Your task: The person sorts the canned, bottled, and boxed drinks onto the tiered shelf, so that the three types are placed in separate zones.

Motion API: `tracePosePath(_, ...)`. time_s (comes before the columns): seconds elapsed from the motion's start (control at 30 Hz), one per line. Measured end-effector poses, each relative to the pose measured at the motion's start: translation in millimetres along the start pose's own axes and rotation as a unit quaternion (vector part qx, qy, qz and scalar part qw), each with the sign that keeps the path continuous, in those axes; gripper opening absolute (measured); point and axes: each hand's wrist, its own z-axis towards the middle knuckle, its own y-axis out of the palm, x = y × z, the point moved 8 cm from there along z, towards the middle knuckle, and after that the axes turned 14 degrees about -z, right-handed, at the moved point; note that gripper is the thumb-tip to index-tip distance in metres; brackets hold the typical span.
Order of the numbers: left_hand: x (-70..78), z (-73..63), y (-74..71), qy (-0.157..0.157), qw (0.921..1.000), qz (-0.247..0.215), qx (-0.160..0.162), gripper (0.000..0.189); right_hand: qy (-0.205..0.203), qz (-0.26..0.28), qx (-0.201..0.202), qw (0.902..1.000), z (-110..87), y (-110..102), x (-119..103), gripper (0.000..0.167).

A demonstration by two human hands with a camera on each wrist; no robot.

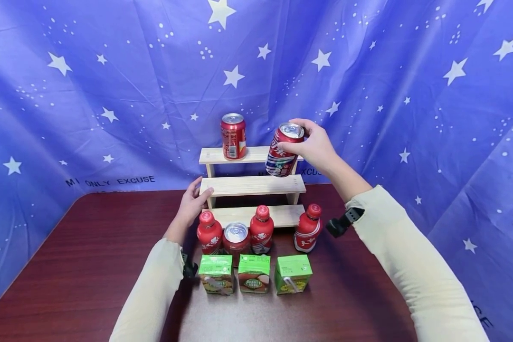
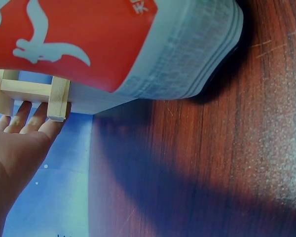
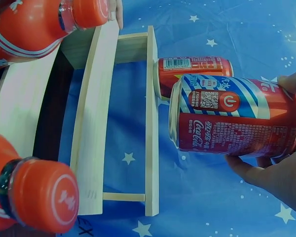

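Note:
My right hand [image 1: 314, 145] grips a red Coca-Cola can [image 1: 282, 154] near its top, slightly tilted, by the right part of the three-step wooden rack [image 1: 256, 185]. In the right wrist view that can [image 3: 237, 118] has its base close to the top step. Another red soda can [image 1: 233, 137] stands upright on the left of the top step. With the thumb on the middle step and fingers around the rack's side, my left hand [image 1: 192, 204] holds the rack's left end. Its fingers [image 2: 37, 116] show behind the wooden post in the left wrist view.
In front of the rack stand three red bottles, one left [image 1: 209, 233], one central [image 1: 261, 230] and one right [image 1: 308, 229], plus a red can [image 1: 236, 236]. Nearer are three green drink cartons [image 1: 254, 274]. A blue starry curtain [image 1: 132, 95] hangs behind the dark red table [image 1: 90, 251].

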Motion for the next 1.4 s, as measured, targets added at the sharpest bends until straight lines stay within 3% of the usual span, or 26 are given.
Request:
tracePosePath(0.6,-0.5,-1.2,-0.2,-0.009,0.9999,-0.014,0.002,0.067,0.014,-0.031,0.008,0.9994,26.1,16.4,-2.9,0.07)
tracePosePath(0.93,0.7,1.9,-1.2,-0.003,1.0,-0.004,-0.003,0.067,0.012,-0.042,0.037,0.9984,39.5,18.7,-6.2,0.07)
tracePosePath(1.4,1.3,0.6,-0.5,-0.004,1.0,0.005,0.001,0.067,0.027,-0.042,0.039,0.998,46.6,31.8,3.3,0.07)
